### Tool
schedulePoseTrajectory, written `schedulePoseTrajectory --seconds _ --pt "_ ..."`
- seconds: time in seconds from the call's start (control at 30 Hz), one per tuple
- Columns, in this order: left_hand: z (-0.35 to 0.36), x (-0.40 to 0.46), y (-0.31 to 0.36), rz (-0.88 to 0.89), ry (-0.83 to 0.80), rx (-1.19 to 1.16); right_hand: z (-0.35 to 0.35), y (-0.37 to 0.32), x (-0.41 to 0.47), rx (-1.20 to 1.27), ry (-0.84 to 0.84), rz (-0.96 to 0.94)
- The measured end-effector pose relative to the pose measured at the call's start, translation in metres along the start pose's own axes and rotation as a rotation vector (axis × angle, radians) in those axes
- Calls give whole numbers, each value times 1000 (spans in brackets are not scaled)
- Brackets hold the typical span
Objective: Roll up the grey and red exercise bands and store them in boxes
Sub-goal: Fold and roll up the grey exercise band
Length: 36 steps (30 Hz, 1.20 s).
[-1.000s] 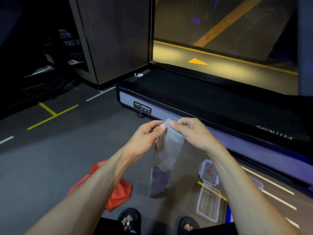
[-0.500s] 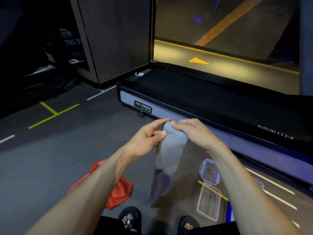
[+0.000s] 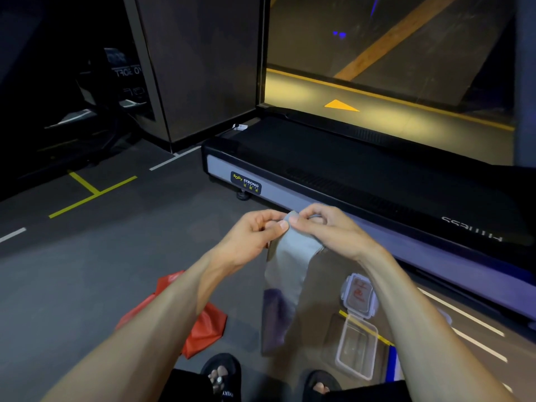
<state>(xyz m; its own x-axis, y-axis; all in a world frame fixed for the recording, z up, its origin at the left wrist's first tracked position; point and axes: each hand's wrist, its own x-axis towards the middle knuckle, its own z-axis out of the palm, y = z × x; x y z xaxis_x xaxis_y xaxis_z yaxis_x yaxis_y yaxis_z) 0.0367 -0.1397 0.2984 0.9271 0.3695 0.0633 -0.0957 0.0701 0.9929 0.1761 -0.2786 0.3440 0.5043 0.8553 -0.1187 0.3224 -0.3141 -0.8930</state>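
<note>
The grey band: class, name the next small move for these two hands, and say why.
Probably turn the top edge over once more to tighten the roll. Both the left hand and right hand pinch the grey band at its top, where only a small curl shows, while most of it hangs loose. The open box waits on the floor.

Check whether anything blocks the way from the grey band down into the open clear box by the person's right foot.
Nothing visible does. The grey band hangs from both hands, left hand and right hand. The clear box sits open and looks empty, its lid flipped back.
</note>
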Motion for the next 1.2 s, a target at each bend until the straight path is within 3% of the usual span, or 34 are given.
schedulePoseTrajectory --seconds 0.27,0.63,1.07,1.2 --pt "-1 1 -8 -37 70 38 3 2 2 -78 27 -6" --pt "-2 -2 -7 23 44 130 1 2 6 -93 96 -22" --pt "1 -1 -6 34 -5 47 -2 -1 -4 55 -72 21" --pt "3 0 -6 41 15 78 -1 5 -3 -66 -156 -12"
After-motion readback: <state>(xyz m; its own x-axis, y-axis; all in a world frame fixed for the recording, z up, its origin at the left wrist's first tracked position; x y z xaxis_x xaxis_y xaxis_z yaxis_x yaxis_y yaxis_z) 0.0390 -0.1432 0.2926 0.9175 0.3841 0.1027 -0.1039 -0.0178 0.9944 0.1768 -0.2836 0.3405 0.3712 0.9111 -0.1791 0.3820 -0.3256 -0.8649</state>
